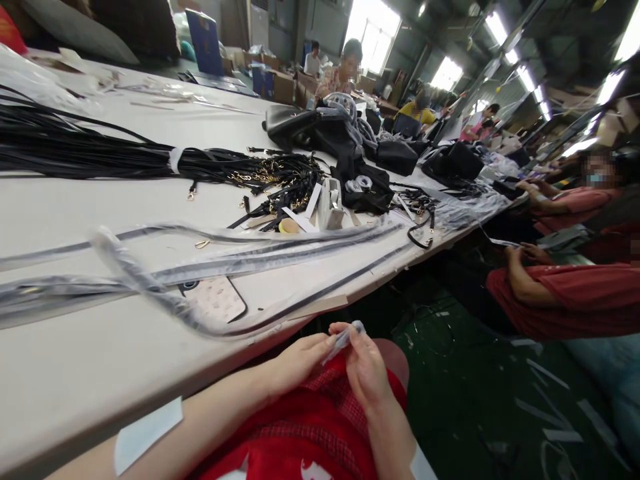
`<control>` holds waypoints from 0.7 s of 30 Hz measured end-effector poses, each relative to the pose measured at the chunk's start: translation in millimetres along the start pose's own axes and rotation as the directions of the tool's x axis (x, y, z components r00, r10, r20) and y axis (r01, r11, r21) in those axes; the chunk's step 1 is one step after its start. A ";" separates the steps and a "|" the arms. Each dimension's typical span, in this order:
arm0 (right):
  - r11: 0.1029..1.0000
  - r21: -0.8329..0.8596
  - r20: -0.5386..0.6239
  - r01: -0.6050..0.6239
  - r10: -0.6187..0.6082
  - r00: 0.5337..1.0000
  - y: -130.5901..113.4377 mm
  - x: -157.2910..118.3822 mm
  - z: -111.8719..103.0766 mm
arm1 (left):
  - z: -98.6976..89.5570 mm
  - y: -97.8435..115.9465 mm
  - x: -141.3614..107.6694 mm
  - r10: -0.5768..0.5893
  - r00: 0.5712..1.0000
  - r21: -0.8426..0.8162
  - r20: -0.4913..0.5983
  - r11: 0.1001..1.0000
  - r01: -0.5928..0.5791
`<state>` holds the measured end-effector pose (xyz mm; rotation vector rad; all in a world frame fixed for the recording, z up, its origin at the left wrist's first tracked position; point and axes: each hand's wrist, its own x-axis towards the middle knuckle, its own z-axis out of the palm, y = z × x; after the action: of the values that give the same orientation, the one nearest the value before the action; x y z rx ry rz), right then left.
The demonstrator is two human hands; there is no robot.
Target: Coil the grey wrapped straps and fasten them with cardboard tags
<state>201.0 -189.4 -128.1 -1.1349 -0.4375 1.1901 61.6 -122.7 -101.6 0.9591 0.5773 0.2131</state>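
Red clothing [295, 440] is showing beside a long white table [55, 363], which is bearing black straps [100, 152] and plastic-sleeved strips [133, 275]; above the clothing, left hand [303, 360] and right hand [367, 370], nearly touching, are pinching a small greyish piece [341, 342] between them.

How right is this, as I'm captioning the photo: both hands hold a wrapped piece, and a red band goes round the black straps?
The band is white, not red, as the head view shows. It goes round the black straps, and the left hand and right hand hold the wrapped piece.
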 end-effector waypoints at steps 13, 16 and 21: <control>0.560 -0.674 0.531 0.482 -0.086 0.843 -58.0 -2.1 -10.8 | -17.8 28.1 -27.2 0.099 0.961 0.700 0.258 0.666 -0.257; 0.521 -0.727 0.644 0.446 0.293 0.707 -54.3 -4.3 -2.5 | -22.1 37.9 -32.4 0.199 0.940 0.800 0.277 0.493 -0.340; 0.228 -0.763 0.643 0.605 0.171 0.746 -39.9 6.8 -0.7 | -38.1 26.4 -20.0 0.027 0.996 0.609 0.090 0.789 -0.077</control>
<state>224.0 -181.4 -95.8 -1.5673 -2.0935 0.9019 26.0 -89.0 -89.3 1.6153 0.5578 0.0286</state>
